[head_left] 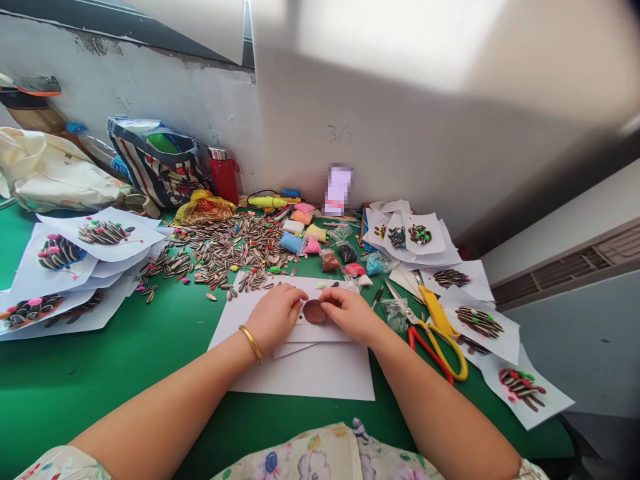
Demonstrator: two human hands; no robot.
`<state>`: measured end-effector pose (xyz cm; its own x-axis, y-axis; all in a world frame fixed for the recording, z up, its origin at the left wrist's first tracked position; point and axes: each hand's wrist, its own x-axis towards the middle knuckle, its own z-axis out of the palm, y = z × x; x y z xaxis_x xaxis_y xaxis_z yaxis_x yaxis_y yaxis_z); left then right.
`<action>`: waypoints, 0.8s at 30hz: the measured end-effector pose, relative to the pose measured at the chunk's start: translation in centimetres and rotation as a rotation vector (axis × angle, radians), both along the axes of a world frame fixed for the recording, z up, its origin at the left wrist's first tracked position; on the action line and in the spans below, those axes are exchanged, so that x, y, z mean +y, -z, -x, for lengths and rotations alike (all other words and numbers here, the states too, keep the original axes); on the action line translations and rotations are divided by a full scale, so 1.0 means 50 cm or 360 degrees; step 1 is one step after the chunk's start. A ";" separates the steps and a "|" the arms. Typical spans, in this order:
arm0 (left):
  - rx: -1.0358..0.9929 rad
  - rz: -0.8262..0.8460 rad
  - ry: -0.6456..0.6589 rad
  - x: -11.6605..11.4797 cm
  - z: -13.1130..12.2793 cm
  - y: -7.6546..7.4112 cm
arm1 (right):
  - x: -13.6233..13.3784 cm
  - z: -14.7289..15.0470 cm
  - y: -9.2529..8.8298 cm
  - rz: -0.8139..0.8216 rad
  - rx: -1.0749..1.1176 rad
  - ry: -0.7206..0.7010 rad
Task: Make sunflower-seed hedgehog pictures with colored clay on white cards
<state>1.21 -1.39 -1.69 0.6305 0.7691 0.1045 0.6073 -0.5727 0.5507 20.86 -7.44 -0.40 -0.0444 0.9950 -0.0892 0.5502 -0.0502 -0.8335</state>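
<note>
A flat brown clay disc (315,312) lies on white paper (300,380) in the middle of the green table. My left hand (280,313) is at the disc's left, its thumb and index finger pressed together near the edge; whether anything is between them is too small to tell. At the disc's right edge, the closed fingers of my right hand (350,313) touch the clay. Small drawn marks show on the paper beside the disc. A heap of striped sunflower seeds (240,243) spreads just behind the paper.
Bagged coloured clay (293,242) sits behind the paper. Scissors with yellow handles (457,353) and a red-handled tool (433,353) lie at the right. Sheets with seed pictures (105,233) are stacked left and right. A red bottle (224,179), bags and a phone (339,190) stand at the back.
</note>
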 end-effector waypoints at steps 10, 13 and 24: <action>0.0046 -0.0030 -0.0007 -0.007 -0.002 -0.006 | -0.001 0.005 0.003 -0.0043 -0.0263 -0.0035; 0.0108 -0.0118 0.0024 -0.017 -0.003 -0.011 | -0.003 0.005 0.003 -0.0062 -0.0434 -0.0081; 0.0255 -0.0356 0.0063 -0.034 -0.012 -0.013 | 0.001 0.003 0.019 -0.0107 -0.0698 -0.0033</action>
<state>1.82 -3.09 -1.06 0.6820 0.7123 0.1656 0.6510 -0.6945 0.3065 20.71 -7.41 -1.33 -0.0365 0.9986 -0.0390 0.8530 0.0108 -0.5218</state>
